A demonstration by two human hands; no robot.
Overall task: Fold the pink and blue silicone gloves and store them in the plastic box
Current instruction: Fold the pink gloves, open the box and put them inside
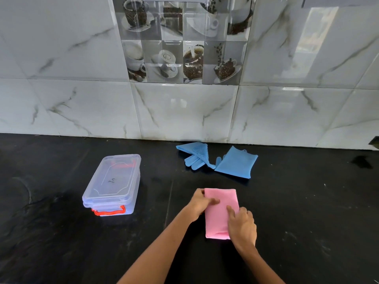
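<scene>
A folded pink silicone glove (219,212) lies flat on the black counter (61,232) in front of me. My left hand (200,202) grips its left edge, thumb on top. My right hand (242,224) presses down on its lower right part, fingers flat. Two blue silicone gloves rest near the wall: one folded, with bristles and fingers showing (194,154), the other a flat folded piece (238,162) to its right. The clear plastic box (112,183) with a red latch stands to the left with its lid on.
A marble-tiled wall (184,111) rises right behind the counter, close behind the blue gloves. A small dark object (374,141) sits at the far right edge by the wall.
</scene>
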